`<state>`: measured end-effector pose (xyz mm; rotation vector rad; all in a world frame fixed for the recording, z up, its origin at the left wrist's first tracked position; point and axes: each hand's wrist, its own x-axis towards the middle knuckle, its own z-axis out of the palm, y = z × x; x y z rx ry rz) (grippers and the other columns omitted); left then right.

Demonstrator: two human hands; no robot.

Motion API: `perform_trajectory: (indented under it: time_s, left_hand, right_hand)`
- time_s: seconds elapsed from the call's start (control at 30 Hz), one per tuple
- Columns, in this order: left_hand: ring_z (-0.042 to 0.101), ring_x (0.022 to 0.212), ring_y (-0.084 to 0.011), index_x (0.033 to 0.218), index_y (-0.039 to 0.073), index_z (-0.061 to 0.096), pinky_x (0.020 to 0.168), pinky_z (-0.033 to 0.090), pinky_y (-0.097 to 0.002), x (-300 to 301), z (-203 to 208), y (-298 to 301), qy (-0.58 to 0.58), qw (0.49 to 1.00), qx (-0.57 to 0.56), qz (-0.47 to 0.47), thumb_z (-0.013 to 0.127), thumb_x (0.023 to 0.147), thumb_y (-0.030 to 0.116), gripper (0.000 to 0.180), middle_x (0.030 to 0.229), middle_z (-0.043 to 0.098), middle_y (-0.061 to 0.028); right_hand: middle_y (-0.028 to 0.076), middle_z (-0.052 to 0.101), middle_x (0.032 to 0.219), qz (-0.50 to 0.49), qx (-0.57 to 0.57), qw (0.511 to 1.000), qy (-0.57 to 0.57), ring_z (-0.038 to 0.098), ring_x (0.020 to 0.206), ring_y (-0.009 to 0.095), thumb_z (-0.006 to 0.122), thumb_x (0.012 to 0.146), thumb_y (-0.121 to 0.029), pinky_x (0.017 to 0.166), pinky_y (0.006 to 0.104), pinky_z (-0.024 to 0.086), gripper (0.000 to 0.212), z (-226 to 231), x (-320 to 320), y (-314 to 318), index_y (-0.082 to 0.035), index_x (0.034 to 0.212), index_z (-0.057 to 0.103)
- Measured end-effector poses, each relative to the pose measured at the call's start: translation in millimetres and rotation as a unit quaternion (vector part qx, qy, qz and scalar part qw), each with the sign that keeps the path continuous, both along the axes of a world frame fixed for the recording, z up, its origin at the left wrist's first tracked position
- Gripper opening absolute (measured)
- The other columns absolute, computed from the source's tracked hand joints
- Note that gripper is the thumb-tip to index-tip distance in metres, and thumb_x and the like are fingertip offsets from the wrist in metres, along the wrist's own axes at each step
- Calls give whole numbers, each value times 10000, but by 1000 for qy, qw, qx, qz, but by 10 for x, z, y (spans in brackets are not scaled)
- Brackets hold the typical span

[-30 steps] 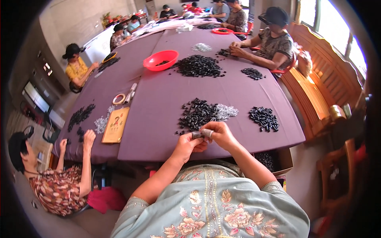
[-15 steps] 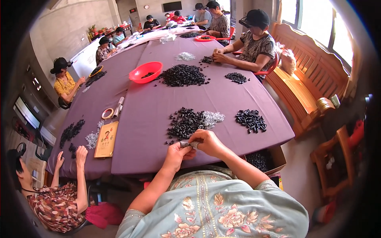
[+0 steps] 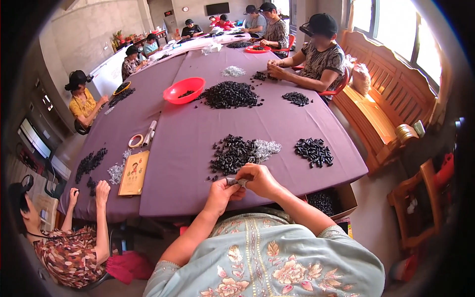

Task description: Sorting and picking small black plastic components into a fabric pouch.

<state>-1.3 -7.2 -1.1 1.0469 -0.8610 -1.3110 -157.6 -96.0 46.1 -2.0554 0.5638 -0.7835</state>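
Left hand (image 3: 220, 190) and right hand (image 3: 260, 179) pinching small dark part (image 3: 236, 182), purple table (image 3: 183, 143)

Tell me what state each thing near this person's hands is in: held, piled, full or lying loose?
Small dark piece: pinched between both hands.
Left hand: closed on the piece.
Right hand: closed on the piece.
Black pile: loose heap on the cloth.
Silvery pile: small heap touching the black pile.
Second black pile: separate, to the right.
Red bowl: nearly empty.
Tape roll: lying flat.
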Motion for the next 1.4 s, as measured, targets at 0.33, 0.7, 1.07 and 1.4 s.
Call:
perform_trajectory:
  time_s: [0.33,0.7,1.07,1.4]
  left_hand:
    - [684,726,-157,959,16,637,643,566,-267,-17,-14,-11,-39,999,-7,-9,614,952,143,129,846,684,-63]
    - [683,700,-165,907,9,610,614,557,-264,-43,15,29,-7,1000,-10,12,617,953,146,145,820,677,-74]
    - [676,676,-155,938,5,648,610,556,-262,-53,16,31,-12,999,-22,45,586,927,95,110,813,679,-71]
    - [656,782,-117,971,54,693,687,558,-271,-54,14,-20,80,994,12,79,610,912,90,108,894,687,-26]
  right_hand:
    - [120,611,820,12,-155,987,49,634,771,328,641,713,29,668,399,516,192,117,-24,107,-31,894,659]
    - [130,614,875,2,-206,974,95,635,807,353,628,725,26,689,418,527,225,132,-6,172,-30,942,649]
    - [128,634,928,24,-140,987,71,649,838,334,654,710,42,715,391,535,316,212,-35,158,-39,1015,659]
    - [147,599,1141,-5,-247,959,141,592,1065,339,712,680,-40,871,410,510,604,-1,66,174,-7,1260,550]
